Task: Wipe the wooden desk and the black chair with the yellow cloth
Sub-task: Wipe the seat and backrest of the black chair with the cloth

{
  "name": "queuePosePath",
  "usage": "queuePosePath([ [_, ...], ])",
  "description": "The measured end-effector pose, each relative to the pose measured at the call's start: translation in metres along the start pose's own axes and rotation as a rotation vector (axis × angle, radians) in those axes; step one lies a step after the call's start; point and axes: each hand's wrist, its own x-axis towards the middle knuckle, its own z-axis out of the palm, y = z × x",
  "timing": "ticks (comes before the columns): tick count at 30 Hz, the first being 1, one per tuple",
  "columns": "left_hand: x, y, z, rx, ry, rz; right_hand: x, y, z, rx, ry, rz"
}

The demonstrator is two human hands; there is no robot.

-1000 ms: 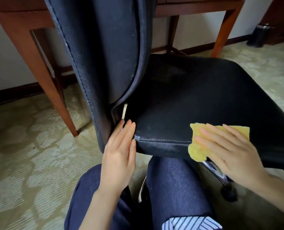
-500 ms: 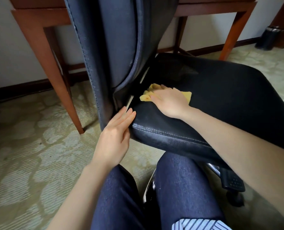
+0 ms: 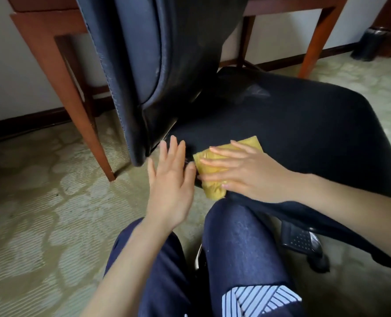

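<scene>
Top of black chair (image 3: 144, 65) cut off; yellow cloth (image 3: 212, 189) partly under right hand (image 3: 254, 175).

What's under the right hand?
The yellow cloth, pressed flat onto the black chair seat by the right hand. The cloth's middle is hidden beneath it.

One chair (image 3: 304, 133), one cloth (image 3: 214, 191), one desk (image 3: 48, 24) — four of its legs show. Two hands: the left hand (image 3: 169, 179) and the right hand (image 3: 247, 175). One caster (image 3: 318, 261) under the seat, one dark bin (image 3: 370, 43) by the far wall — and two knees (image 3: 240, 236) in dark trousers.
</scene>
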Motion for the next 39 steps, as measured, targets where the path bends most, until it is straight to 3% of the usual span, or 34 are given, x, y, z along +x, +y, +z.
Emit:
queuePosePath([
  [4, -0.031, 0.032, 0.039, -0.037, -0.163, -0.029, -0.051, -0.009, 0.004, -0.276, -0.044, -0.036],
  [9, -0.040, 0.031, 0.055, 0.225, -0.150, -0.022, -0.111, -0.010, 0.003, -0.423, 0.025, 0.049],
  [16, -0.030, 0.028, 0.047, 0.211, -0.264, -0.020, -0.169, -0.007, -0.005, -0.596, -0.042, -0.016],
  [22, -0.018, 0.010, 0.016, 0.049, -0.371, 0.007, -0.109, -0.016, 0.005, -0.631, -0.060, -0.169],
  [28, 0.000, 0.002, 0.001, 0.173, -0.314, -0.001, -0.010, -0.031, 0.025, -0.670, 0.008, -0.219],
  [33, 0.019, -0.008, -0.007, 0.272, -0.280, 0.000, 0.039, -0.037, 0.035, -0.670, -0.153, -0.167],
  [36, 0.032, -0.016, -0.015, 0.363, -0.297, -0.014, 0.029, -0.032, 0.038, -0.574, -0.005, -0.182],
  [39, 0.046, -0.019, -0.022, 0.486, -0.303, -0.054, 0.003, -0.037, 0.025, -0.451, 0.035, -0.185],
])
